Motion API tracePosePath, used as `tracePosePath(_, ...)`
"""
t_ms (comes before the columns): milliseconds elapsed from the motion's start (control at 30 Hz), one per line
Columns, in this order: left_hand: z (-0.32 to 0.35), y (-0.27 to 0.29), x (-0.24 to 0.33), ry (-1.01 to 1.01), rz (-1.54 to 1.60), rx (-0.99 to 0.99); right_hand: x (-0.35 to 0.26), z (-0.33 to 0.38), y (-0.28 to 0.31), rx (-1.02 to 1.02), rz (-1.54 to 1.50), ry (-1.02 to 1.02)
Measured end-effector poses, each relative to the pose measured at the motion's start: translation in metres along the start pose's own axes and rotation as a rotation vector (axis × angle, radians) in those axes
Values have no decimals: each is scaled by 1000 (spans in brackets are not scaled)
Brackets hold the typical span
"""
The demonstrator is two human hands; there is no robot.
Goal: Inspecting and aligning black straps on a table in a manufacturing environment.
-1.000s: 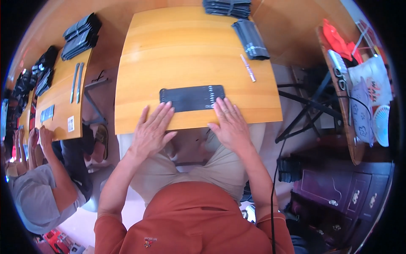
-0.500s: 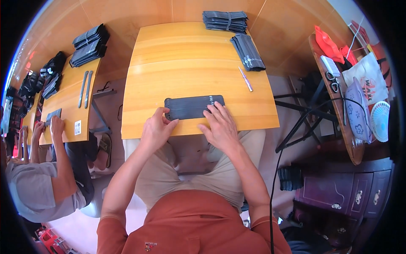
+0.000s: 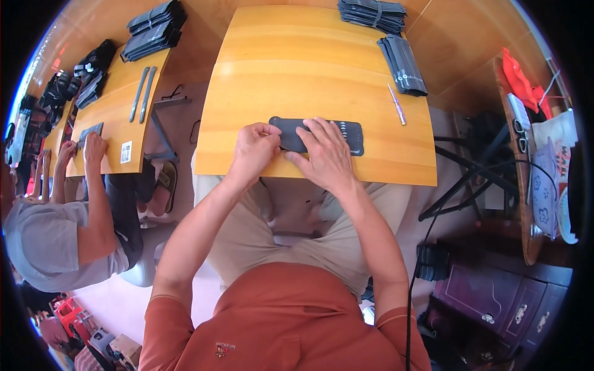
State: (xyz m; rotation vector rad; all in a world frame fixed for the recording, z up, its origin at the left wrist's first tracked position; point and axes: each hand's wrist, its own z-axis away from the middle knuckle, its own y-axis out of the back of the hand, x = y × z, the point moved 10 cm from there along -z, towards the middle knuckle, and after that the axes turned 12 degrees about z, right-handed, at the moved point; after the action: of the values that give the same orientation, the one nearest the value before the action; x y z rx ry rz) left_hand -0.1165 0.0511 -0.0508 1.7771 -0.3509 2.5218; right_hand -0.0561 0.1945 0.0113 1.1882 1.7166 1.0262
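A flat black rectangular piece (image 3: 293, 131) with rounded corners lies near the front edge of the wooden table (image 3: 309, 71). It has a row of small white marks toward its right end. My left hand (image 3: 254, 149) pinches its near left edge between thumb and bent fingers, which cover that corner. My right hand (image 3: 326, 151) lies across its middle and right part, fingers stretched out and slightly apart, pressing it to the tabletop. The thumb of that hand points at the left hand along the near edge.
At the far right are a bundle of black pieces (image 3: 373, 15), another black stack (image 3: 403, 65) and a pen-like tool (image 3: 397, 105). A side table (image 3: 523, 204) with scissors (image 3: 521, 136) stands to the right. On the left, a co-worker (image 3: 55, 238) handles a dark piece at another table.
The view has shifted, so the table sits higher and further right. My left hand has closed on the piece's near left edge. My right hand has slid further over the piece.
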Motion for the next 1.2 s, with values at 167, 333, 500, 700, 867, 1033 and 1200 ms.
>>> tracePosePath(167, -12, -9, 19, 88, 206, 11, -1, -8, -2, 85, 32, 17)
tracePosePath(333, -14, -7, 17, 136, 149, 11, 9, -11, -3, 74, 31, 94)
tracePosePath(500, -4, 8, 26, -109, 148, -6, 26, -30, -6, 16, -60, 87)
tracePosePath(700, 8, 28, 5, -223, -30, 12, 196, -56, 86, 506, -433, -524)
tracePosePath(867, 34, -6, 35, -307, 70, -76, 115, -64, 102, 149, -674, -375)
tracePosePath(1033, 42, -60, 38, -96, 490, -252, 55, -18, 58, -201, -822, -288)
tracePosePath(1200, 35, -59, 15, 21, 530, -128, 43, 6, 76, 5, -322, -171)
